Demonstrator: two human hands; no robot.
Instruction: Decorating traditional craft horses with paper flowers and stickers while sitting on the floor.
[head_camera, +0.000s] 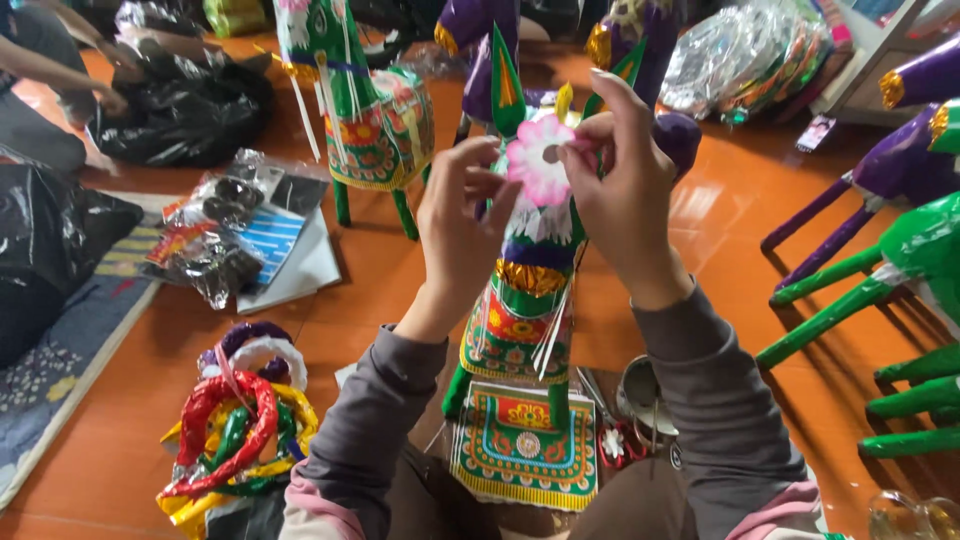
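At centre, above orange floor (720, 230): pink paper flower (537, 160) pinched by left hand (462, 225) and right hand (625, 190) fingertips, against green paper horse (522, 300) head. Body already decorated; flower likely not yet fixed. More horses far and right.

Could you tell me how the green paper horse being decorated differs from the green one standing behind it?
The near horse faces away, between both hands; the far horse stands alone, untouched. The left hand and right hand hold a pink paper flower at the near horse's head; the far horse's head is cropped. Both are green with patterned saddle cloths.
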